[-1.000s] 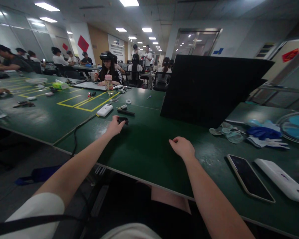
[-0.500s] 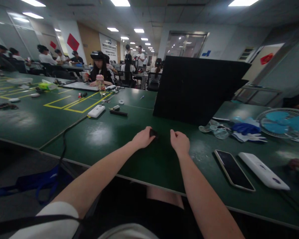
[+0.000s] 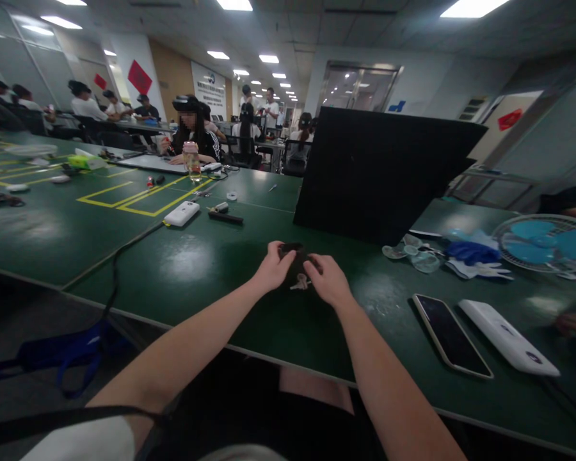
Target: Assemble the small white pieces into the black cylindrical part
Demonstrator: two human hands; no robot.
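A small dark object (image 3: 295,247) is between my hands, low over the green table (image 3: 192,285). My left hand (image 3: 274,267) grips its left side, thumb and fingers closed on it. At its right side is my right hand (image 3: 327,276), with the fingers bent and close together; whatever its fingertips hold is too dark to make out. Keys (image 3: 301,282) show just below the dark object, between the two hands. Whether the keys are joined to it cannot be seen.
Behind my hands stands a large black panel (image 3: 374,173). A phone (image 3: 451,334), a white device (image 3: 509,336), gloves (image 3: 475,257) and a fan (image 3: 542,240) are at the right. To the left are another white device (image 3: 182,214), a black bar (image 3: 225,218) and a bottle (image 3: 191,161). A person sits across.
My right hand has moved left, up to the dark object and my left hand. The keys now show between the hands. The view has shifted slightly.
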